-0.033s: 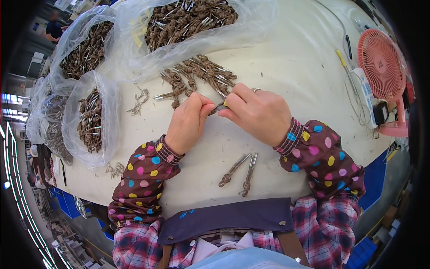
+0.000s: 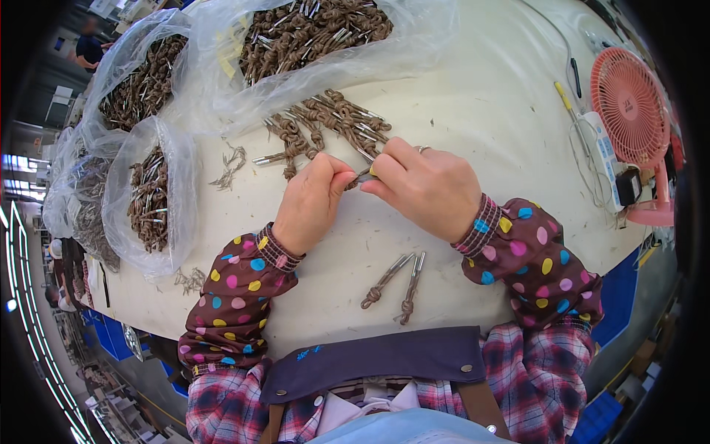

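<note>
Above the middle of the table, my left hand [image 2: 310, 200] pinches one end of a brown knotted cord [image 2: 354, 182]. My right hand [image 2: 433, 185] closes on it from the other side, its thumb and forefinger nearly meeting the left fingertips. A small yellow and grey bit shows at the right fingertips; I cannot tell what it is. Just beyond the hands lies a loose pile of knotted cords [image 2: 336, 118] with silver metal tips. Nearer to me, two more such cords [image 2: 379, 287] lie side by side, metal tips pointing away.
Clear plastic bags of cords stand at the back [image 2: 318, 37] and left [image 2: 185, 200]. Thread scraps [image 2: 231, 166] lie beside them. On the right are a pink fan [image 2: 629, 107], a white power strip [image 2: 603, 159] with cables, and a yellow-handled screwdriver [image 2: 566, 100].
</note>
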`<action>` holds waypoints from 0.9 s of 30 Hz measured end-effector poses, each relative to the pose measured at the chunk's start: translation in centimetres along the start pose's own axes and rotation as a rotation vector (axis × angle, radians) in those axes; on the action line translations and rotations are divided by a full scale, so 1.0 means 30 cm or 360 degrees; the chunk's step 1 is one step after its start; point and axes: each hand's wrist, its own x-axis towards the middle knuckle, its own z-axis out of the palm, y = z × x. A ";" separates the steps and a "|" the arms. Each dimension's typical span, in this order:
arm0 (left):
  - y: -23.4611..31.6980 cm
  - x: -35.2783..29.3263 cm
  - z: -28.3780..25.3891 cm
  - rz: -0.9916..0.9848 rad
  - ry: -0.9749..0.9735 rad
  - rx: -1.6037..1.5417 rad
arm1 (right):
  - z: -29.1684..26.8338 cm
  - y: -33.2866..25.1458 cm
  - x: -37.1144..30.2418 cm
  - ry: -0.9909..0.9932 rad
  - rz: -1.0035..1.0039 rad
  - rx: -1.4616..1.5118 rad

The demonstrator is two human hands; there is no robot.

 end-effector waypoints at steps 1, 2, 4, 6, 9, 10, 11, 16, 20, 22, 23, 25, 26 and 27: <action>-0.001 -0.001 0.001 0.0000 0.0000 0.0000 | 0.000 -0.001 0.000 -0.0006 0.0001 -0.0006; -0.002 -0.002 0.002 0.0003 -0.0006 -0.0003 | 0.001 0.000 -0.001 -0.0006 0.0001 -0.0006; -0.005 -0.002 0.007 0.0006 -0.0013 -0.0009 | 0.003 0.002 -0.005 -0.0002 -0.0005 0.0006; -0.006 -0.001 0.010 0.0102 0.0027 0.0030 | -0.001 -0.001 -0.003 0.0010 -0.0030 -0.0001; -0.009 -0.004 0.012 0.0162 0.0047 0.0043 | -0.007 -0.010 0.001 0.0028 -0.0083 -0.0047; -0.011 -0.006 0.012 0.0160 0.0046 0.0046 | -0.006 -0.011 0.002 0.0033 -0.0110 -0.0088; -0.013 -0.010 0.012 0.0118 0.0043 0.0005 | -0.004 -0.009 0.002 0.0035 -0.0111 -0.0084; -0.007 -0.009 0.015 -0.0017 0.0071 -0.0239 | 0.014 0.047 0.000 0.0063 0.0380 0.0724; -0.019 -0.007 0.012 0.0113 0.0097 -0.0271 | 0.013 0.043 0.008 -0.0063 0.0615 0.1146; -0.020 0.002 -0.009 0.0154 0.0103 -0.0250 | -0.006 0.034 0.021 -0.0297 0.0765 0.1264; -0.034 0.019 -0.031 0.0215 0.0140 0.0038 | -0.009 0.032 0.023 -0.0294 0.0761 0.1267; -0.064 0.046 -0.059 0.0285 0.0173 0.0300 | -0.012 0.046 0.010 -0.0210 0.0810 0.1169; -0.071 0.055 -0.096 0.0204 0.0184 0.0639 | -0.008 0.049 0.008 -0.0205 0.0807 0.1173; -0.076 0.059 -0.127 0.0122 0.0194 0.0970 | -0.002 0.051 0.005 -0.0176 0.0794 0.1177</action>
